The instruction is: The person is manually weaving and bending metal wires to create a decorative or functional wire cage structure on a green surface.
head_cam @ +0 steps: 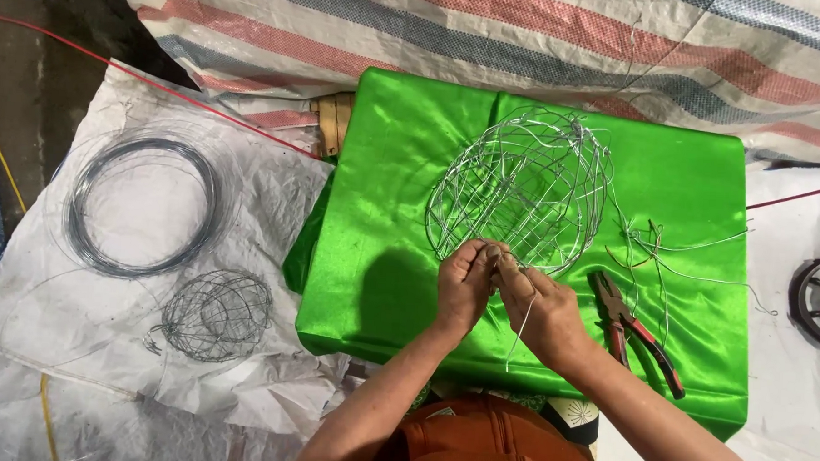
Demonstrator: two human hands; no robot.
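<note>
Green satin cloth [385, 166] covered the work surface, where the left hand [464, 283] and right hand [542, 310] pinched a loose wire end at the near rim of a light, springy, easily bent wire basket [521, 184], probably best gripped at its rim.

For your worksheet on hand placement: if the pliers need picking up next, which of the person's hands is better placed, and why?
Probably the right hand: the pliers lie just beside it on the green cloth, while the left hand sits farther away, pinching the wire frame.
</note>
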